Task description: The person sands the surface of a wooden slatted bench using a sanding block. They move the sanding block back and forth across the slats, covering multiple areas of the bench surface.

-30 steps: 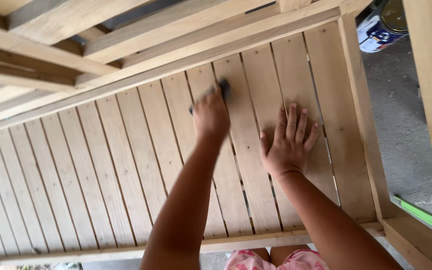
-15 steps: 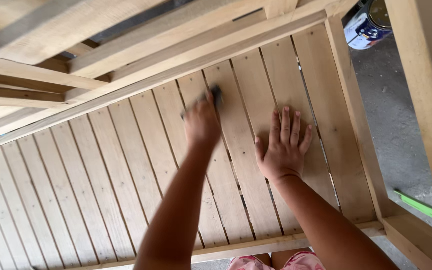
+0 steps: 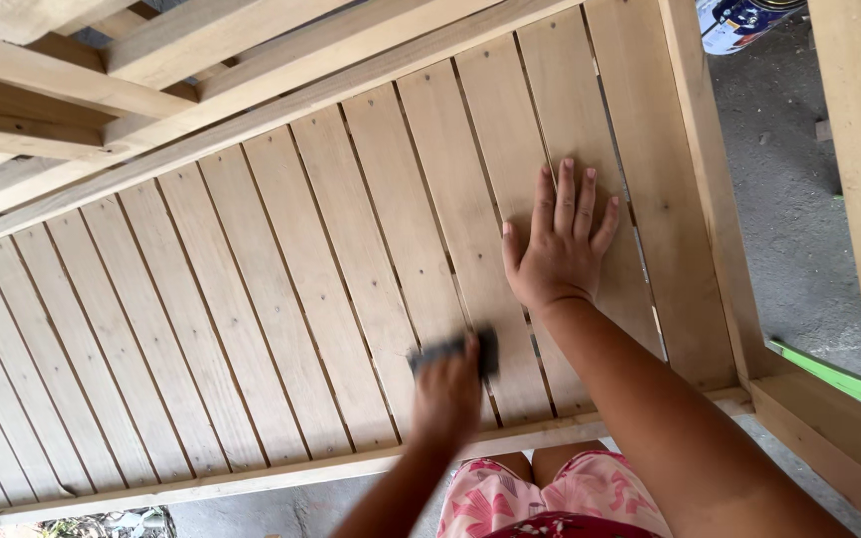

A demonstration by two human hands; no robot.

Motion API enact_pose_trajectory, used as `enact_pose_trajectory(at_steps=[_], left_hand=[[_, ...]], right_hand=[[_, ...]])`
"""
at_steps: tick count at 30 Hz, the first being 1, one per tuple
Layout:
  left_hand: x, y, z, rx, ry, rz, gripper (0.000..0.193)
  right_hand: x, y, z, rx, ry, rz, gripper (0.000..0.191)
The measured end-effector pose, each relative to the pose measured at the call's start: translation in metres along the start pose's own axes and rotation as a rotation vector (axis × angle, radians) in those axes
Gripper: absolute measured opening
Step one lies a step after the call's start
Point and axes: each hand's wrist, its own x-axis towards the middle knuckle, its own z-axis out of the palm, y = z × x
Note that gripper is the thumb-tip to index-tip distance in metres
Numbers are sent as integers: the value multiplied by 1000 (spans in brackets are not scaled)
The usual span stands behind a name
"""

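My left hand (image 3: 447, 397) grips a small dark sanding pad (image 3: 460, 351) and presses it on a slat of a pale wooden slatted panel (image 3: 281, 289), close to the panel's near rail. The hand is blurred. My right hand (image 3: 558, 242) lies flat on the slats to the right, palm down and fingers spread, holding nothing. Both forearms reach in from the bottom of the head view.
A wooden rail (image 3: 281, 476) edges the panel in front, another rail (image 3: 710, 189) runs along its right side, and stacked wooden beams (image 3: 132, 70) cross the top left. A paint can (image 3: 739, 20) stands on the grey concrete floor (image 3: 789, 229) at top right. A green strip (image 3: 829, 374) lies low right.
My left hand has slid the dark pad down the slat, from the far part of the panel toward its near rail. My right hand has stayed flat in place.
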Motion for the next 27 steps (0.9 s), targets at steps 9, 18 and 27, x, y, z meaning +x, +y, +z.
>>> enact_pose_trajectory(at_steps=[9,18,27], left_hand=[[25,-5,2,128,159,-44,55],[-59,26,20,58,-141,20,71],[52,-21,0,33,162,-86,52]], right_hand=[[-1,-1,0,0,-5,1,82],[0,-2,-2,-10,-10,-15,82],[-2,0,-1,-7,-26,-12,82]])
